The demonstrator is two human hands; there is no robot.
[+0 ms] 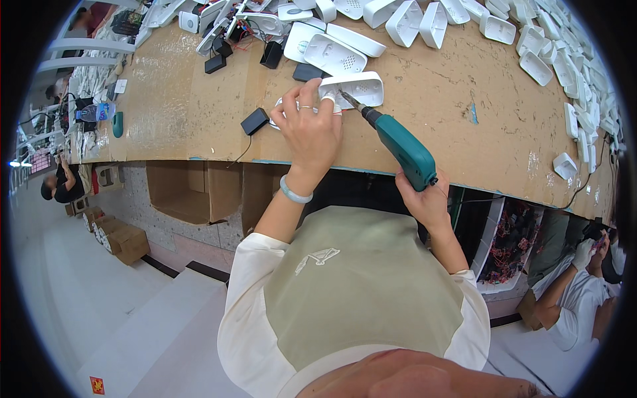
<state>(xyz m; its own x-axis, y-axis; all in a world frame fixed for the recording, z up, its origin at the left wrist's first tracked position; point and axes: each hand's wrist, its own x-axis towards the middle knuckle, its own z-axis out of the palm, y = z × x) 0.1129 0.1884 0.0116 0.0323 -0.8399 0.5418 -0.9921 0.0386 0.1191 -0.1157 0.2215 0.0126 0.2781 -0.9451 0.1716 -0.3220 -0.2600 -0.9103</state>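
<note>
My right hand is closed round the rear end of a teal electric screwdriver. The tool slants up and left, and its metal tip reaches into an open white plastic housing. My left hand is closed at the housing's left end, steadying it against the table; its fingertips are partly hidden. White plastic also shows under that hand. Beside my left fingers lies a small black box with a thin wire trailing toward the table edge. Another black box sits just behind the housing.
White housings crowd the back of the cardboard-covered table, with more piled at right. A water bottle lies at far left. Below the edge are a cardboard box and a bin of wired parts. Another person works at right.
</note>
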